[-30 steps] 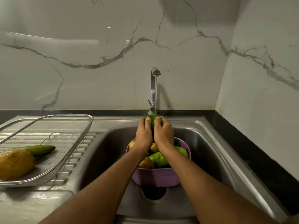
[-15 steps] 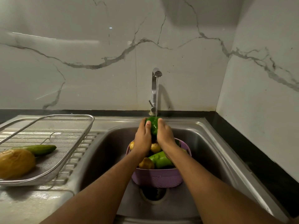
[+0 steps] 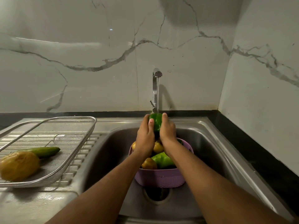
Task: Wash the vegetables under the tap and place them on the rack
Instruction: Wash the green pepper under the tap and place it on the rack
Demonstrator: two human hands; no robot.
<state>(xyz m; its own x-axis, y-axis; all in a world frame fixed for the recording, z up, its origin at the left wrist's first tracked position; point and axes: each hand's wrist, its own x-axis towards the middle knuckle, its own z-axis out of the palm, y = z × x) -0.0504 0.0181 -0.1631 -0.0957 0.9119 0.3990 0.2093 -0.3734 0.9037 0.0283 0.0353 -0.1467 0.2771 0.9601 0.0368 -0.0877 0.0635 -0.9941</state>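
Observation:
A green bell pepper (image 3: 156, 121) is held under the running tap (image 3: 155, 88), above the sink (image 3: 208, 143). My left hand (image 3: 145, 135) grips its left side with the thumb laid across its front. My right hand (image 3: 168, 131) grips its right side. Below them a purple basket (image 3: 160, 177) stands in the sink over the drain, holding another green pepper (image 3: 162, 160) and several yellow-brown vegetables (image 3: 149, 163). The wire mesh rack (image 3: 68, 143) sits on the drainboard at the left, with a cucumber (image 3: 43, 151) and a large yellow potato (image 3: 19, 165) on it.
Marble walls close in behind and on the right. A black counter strip (image 3: 258, 156) runs along the sink's right side. The ribbed steel drainboard (image 3: 77, 165) lies under the rack, and the drain hole (image 3: 157, 194) shows just in front of the basket.
Both hands have shifted their hold on the pepper under the water, and my left thumb now lies across its front. Rack and basket have not moved.

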